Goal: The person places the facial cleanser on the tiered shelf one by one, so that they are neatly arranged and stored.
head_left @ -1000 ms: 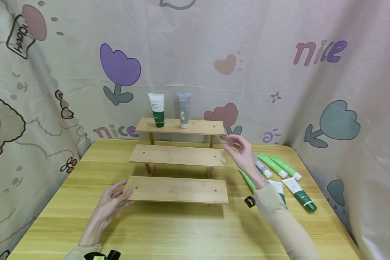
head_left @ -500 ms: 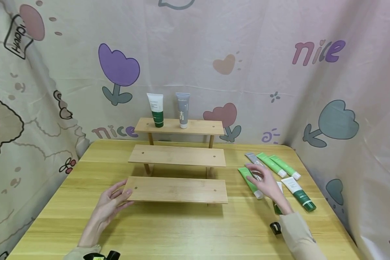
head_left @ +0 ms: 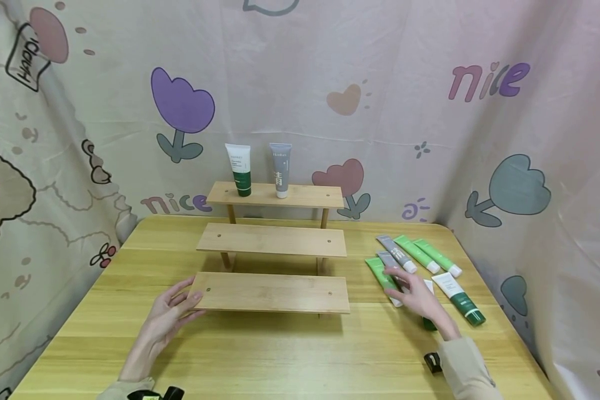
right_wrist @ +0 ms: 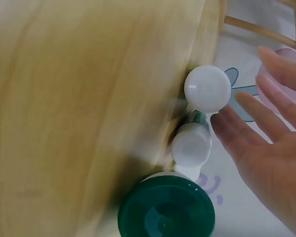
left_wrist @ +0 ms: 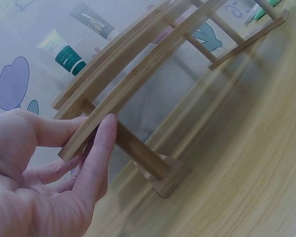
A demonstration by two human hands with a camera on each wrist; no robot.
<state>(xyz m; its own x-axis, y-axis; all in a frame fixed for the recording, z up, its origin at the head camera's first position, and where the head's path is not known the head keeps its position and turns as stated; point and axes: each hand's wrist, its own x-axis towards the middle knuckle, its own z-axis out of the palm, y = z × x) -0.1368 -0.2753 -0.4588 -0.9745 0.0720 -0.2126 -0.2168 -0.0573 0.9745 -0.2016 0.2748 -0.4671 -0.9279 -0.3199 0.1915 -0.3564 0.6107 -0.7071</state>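
My left hand (head_left: 166,318) pinches the left end of the lowest board of a three-step wooden display rack (head_left: 275,293); in the left wrist view thumb and fingers (left_wrist: 99,153) clasp that board's end. Over the tubes lying at the right, my right hand (head_left: 419,300) hovers with loosely bent fingers, holding nothing. Closest to its fingertips are a green tube (head_left: 378,271) and a grey tube (head_left: 386,256), the latter partly hidden. Beneath the hand a white-and-green tube (head_left: 428,324) is mostly covered. In the right wrist view, a white cap (right_wrist: 207,89) is beside the fingers.
On the top step stand a white-and-green tube (head_left: 240,166) and a grey tube (head_left: 281,169). Farther right lie another grey tube (head_left: 397,253), two light green tubes (head_left: 417,254) and a white-and-green tube (head_left: 460,299). A printed curtain (head_left: 300,111) hangs behind the wooden table (head_left: 280,361).
My right hand has moved from beside the rack's middle step rightward and down to the lying tubes, then slightly lower. My left hand stays on the lowest board.
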